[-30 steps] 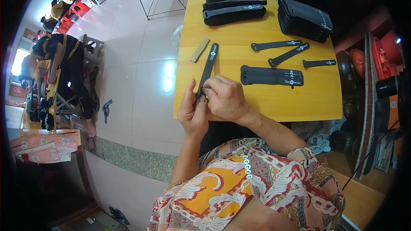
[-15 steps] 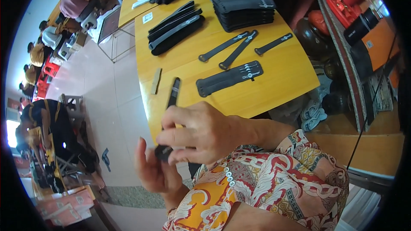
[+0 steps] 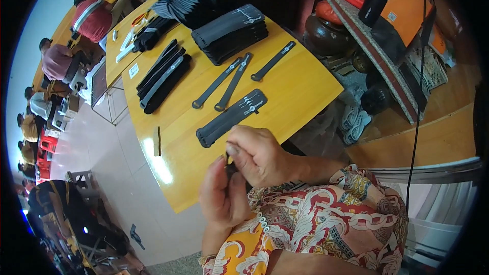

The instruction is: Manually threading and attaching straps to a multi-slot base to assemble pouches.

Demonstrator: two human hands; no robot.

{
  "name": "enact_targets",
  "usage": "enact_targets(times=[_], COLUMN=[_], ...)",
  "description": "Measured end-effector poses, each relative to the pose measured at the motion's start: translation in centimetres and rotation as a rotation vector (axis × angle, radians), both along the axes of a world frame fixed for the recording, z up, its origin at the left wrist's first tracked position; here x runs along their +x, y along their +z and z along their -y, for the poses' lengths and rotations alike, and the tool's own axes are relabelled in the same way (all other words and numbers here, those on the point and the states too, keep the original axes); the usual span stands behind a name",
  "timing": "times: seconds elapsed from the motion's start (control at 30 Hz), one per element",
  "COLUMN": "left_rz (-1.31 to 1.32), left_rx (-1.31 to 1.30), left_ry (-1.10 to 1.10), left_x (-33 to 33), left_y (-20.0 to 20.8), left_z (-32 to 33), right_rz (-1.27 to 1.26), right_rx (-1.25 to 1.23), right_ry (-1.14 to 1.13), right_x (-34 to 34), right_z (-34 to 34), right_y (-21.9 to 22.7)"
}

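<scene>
fine fingerwork in full flow here, by the look of it: both hands met over a small dark piece (image 3: pixel 231 168), and the step in hand seemed to be working it between the fingertips, though the fingers hid too much to tell its shape. the next move, as i judged it, called for the left to hold firm while the right shifted its pinch, nothing let slip. and where was that piece? right between the two hands, in front of the body, by the near edge of the yellow table (image 3: pixel 300 94).

now for the poses! the left hand (image 3: pixel 224 193) rose from below, palm turned inward, fingers bent and pointing up, thumb close to the forefinger, the gap all but closed around the piece. the right hand (image 3: pixel 262 156) came in from the other side, its wrist low, thumb and forefinger drawn together at that same piece, the other fingers curled under. how hard either one squeezed, i could not tell.

a flat black bundle (image 3: pixel 232 117) lay just beyond the right hand's knuckles, and three loose black straps (image 3: pixel 234 82) rested farther up the tabletop, touched by neither hand
</scene>
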State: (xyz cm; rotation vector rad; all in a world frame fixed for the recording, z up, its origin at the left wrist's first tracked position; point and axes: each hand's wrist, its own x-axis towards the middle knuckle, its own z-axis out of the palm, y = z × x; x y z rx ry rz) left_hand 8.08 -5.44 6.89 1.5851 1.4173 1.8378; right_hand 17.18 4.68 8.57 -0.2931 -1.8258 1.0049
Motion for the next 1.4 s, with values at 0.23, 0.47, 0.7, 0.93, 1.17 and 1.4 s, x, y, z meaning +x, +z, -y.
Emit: enact_targets(times=[0.23, 0.47, 0.7, 0.93, 1.17, 1.4], left_rz=[-0.349, -0.026, 0.427, 0.466, -0.166, -0.205], left_rx=[0.155, -0.01, -0.413, -0.62, -0.512, -0.504], left_ry=[-0.244, -0.475, -0.344, -0.28, 0.106, 0.153], left_x=[2.0, 1.7, -0.9, -6.1, -8.2, -8.8], left_y=[0.3, -0.3, -3.2, -4.4, -6.4, -7.7], left_z=[-2.7, -1.3, 2.3, 3.5, 1.0, 0.6], right_rz=[0.179, 0.36, 0.451, 0.402, 0.708, 0.63], right_rx=[-0.089, 0.048, 0.177, 0.432, 0.438, 0.671], right_ry=[-0.548, -1.166, -1.433, -1.406, -0.698, -0.997], right_x=[4.4, 14.8, 20.8, 18.9, 9.3, 11.0], right_z=[-2.7, -10.6, -18.3, -21.0, -14.1, -18.9], right_y=[-3.2, -4.1, -1.7, -2.2, -9.3, -4.3])
